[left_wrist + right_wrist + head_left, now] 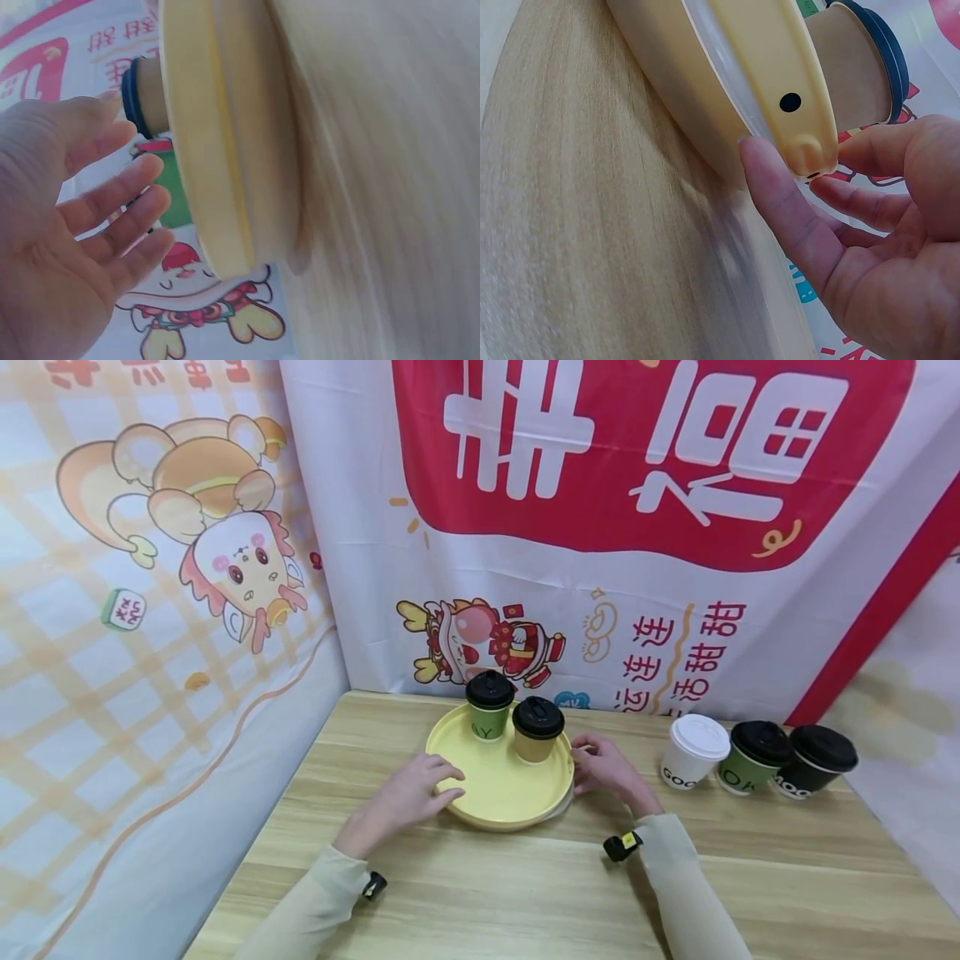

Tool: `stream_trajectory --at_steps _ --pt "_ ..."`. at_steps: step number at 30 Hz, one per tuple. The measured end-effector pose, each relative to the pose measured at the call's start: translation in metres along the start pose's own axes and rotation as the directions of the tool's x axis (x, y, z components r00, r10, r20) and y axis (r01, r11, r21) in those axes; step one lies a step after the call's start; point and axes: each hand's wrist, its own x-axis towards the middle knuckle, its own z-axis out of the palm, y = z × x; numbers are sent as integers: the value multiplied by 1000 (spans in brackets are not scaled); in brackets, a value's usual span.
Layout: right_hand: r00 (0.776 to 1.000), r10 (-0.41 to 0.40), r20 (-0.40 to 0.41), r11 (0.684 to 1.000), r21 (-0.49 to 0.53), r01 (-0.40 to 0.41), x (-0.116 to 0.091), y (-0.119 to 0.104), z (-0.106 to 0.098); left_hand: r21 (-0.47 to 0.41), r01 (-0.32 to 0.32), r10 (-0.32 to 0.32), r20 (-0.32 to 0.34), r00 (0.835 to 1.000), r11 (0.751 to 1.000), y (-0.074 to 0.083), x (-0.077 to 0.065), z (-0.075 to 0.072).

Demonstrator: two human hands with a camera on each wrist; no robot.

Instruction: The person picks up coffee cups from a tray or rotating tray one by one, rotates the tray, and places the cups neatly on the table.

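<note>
A round yellow tray [501, 793] lies on the wooden table, with a pale rim showing under its right side. It carries a green paper cup [489, 723] and a tan paper cup [534, 747], both with black lids. My left hand [414, 789] is at the tray's left front edge, its fingers loosely bent and apart; in the left wrist view nothing is in its palm. At the right edge, my right hand [603, 767] holds the tray's side between its digits, beside a black dot and a small bump [804, 154].
Right of the tray stand a white cup with a white lid [694, 752], a green cup with a black lid [752, 757] and a black cup with a black lid [813, 761]. Behind the table [510, 893] hangs a printed cloth [360, 568]; another patterned cloth [172, 710] is at the left.
</note>
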Motion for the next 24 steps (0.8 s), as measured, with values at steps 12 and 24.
stream_trajectory --at_steps 12,24 --pt "1000 10 -9 1000 4 -10 1 1 0 37 -57 52 117 992 998 19 -1 4" --pt "1000 17 -15 1000 -2 -17 2 2 0 98 -103 90 128 988 990 20 -5 8"
